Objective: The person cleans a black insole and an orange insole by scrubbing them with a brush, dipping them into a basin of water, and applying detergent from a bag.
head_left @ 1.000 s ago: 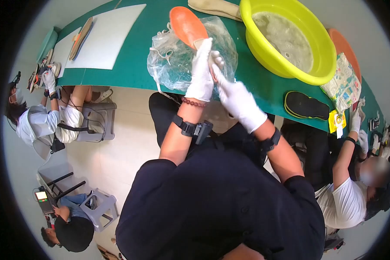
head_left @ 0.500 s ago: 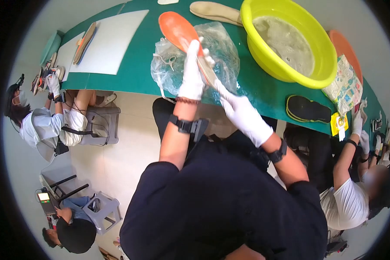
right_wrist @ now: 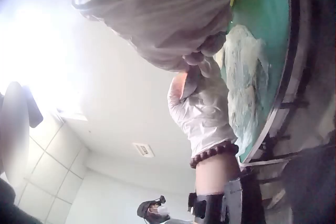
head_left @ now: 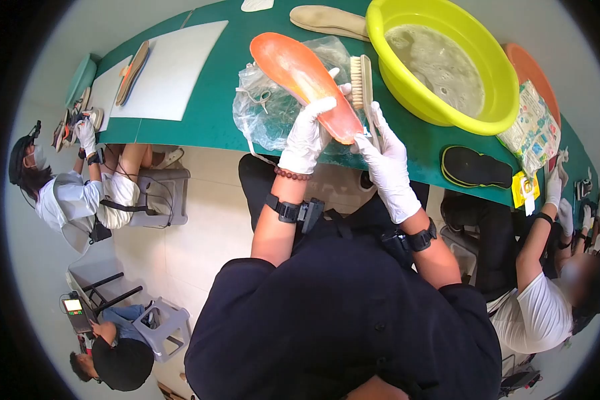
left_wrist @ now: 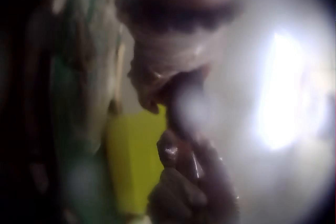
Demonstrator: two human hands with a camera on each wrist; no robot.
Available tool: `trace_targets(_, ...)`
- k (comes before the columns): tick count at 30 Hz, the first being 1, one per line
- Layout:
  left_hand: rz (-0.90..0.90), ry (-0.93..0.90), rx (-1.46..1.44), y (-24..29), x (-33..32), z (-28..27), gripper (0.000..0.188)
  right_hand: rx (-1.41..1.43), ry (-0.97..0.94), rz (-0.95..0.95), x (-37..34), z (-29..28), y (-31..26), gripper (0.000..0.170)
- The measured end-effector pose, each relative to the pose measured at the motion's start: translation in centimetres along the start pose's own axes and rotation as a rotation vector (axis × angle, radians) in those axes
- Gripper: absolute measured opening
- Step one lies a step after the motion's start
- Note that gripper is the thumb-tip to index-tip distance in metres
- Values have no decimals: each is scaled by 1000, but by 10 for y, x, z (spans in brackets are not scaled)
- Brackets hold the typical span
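Observation:
An orange insole (head_left: 293,67) is tilted across the front of the table in the head view, its broad face showing. My gloved left hand (head_left: 305,137) grips it by the narrower half, thumb on top. In my gloved right hand (head_left: 388,167) is a scrub brush (head_left: 358,83), held upright by its handle with pale bristles facing the insole. That hand's thumb meets the insole's heel end. A crumpled clear plastic bag (head_left: 263,113) lies beneath the insole. The left wrist view is blurred; the right wrist view shows the left glove (right_wrist: 205,113) around an orange edge.
A yellow-green basin (head_left: 443,120) of cloudy water stands at the right. Beyond lies a beige insole (head_left: 327,21). A black insole (head_left: 475,167) and a printed packet (head_left: 530,130) sit near the right edge. White boards (head_left: 180,73) carry another insole (head_left: 132,73). People sit on both sides.
The insole has turned, its face now showing more and its heel end swung rightward. The brush has come from along the insole's edge to upright beside it, bristles in sight.

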State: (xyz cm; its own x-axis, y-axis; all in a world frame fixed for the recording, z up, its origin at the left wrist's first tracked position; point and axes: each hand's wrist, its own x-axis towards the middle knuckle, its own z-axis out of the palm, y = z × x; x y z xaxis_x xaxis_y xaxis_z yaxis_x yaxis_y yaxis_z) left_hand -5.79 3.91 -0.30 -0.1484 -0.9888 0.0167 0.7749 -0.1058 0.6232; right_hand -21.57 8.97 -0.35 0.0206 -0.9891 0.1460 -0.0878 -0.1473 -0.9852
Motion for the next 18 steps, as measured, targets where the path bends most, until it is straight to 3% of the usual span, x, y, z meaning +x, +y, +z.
trace_targets(1, 11, 4, 13, -1, -2, 1, 70, -67, 10, -111, 1, 2, 6, 70)
trace_targets(5, 32, 101, -74, 8, -3, 4, 70, -24, -49, -14, -6, 4, -1, 67)
trace_targets(8, 70, 183, -136, 19, 4, 0, 75, -159, -66, -119, -15, 6, 11, 66)
trace_targets(10, 100, 245, -179, 28, 6, 2, 77, -134, -167, 63, -22, 3, -3, 64)
trace_targets(12, 150, 336, -149, 36, 7, 8, 84, -203, -226, 47, -28, -1, -18, 60)
trace_targets(15, 56, 243, -211, 41, 5, -3, 81, -403, -417, -65, -31, -12, -25, 56)
trace_targets(16, 32, 261, -218, 40, 5, -2, 83, -462, -510, 31, -29, -10, -31, 52)
trace_targets(18, -23, 298, -232, 34, 4, 3, 86, -499, -514, 22, -20, 0, -39, 50)
